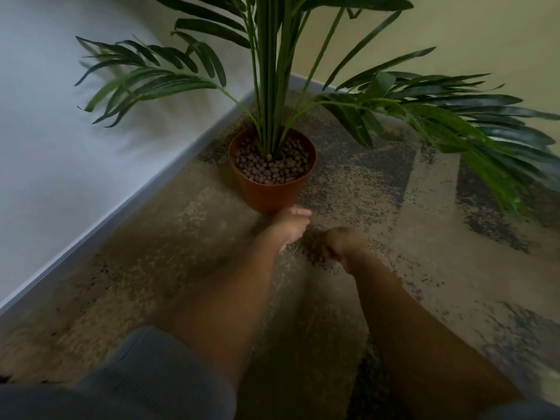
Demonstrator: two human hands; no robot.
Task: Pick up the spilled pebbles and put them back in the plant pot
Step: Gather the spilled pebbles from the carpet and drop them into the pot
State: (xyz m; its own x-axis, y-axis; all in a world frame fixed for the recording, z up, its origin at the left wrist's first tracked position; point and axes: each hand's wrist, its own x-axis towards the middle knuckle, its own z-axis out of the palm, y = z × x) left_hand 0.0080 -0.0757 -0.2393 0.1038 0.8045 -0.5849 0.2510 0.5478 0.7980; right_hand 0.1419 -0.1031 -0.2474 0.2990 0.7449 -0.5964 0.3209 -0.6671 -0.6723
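Grey ribbed sleeve (pixel 145 371) fills the lower left, pushed back above the elbow — I take it that keeps the cloth off the floor while working low. Both forearms reach forward over the mottled beige-and-dark carpet (pixel 169 268).

Left hand (pixel 289 224): at the foot of the terracotta-coloured round plastic plant pot (pixel 272 194), just beside its base. Fingers curled inward, cupped. I judge it serves as a stop or scoop for gathering, though motion blur hides whether anything lies in it.

Right hand (pixel 341 245): knuckles up, fingers bent down toward the carpet. Under and between the hands sits a dark grainy patch — possibly the spilled brown clay pebbles (pixel 312 253), but the carpet's own speckle looks much alike and I cannot tell them apart here. Whether the right fingers pinch anything, I cannot tell.

Pot stands upright in the corner near the pale grey skirting board (pixel 127 204), nearly brimful with brown pebbles packed around the green palm-like plant (pixel 272 86) stems. Fronds droop wide to the right, clear of the hands.

Judgement: gathering step, spill close by the pot — short carry to the rim.
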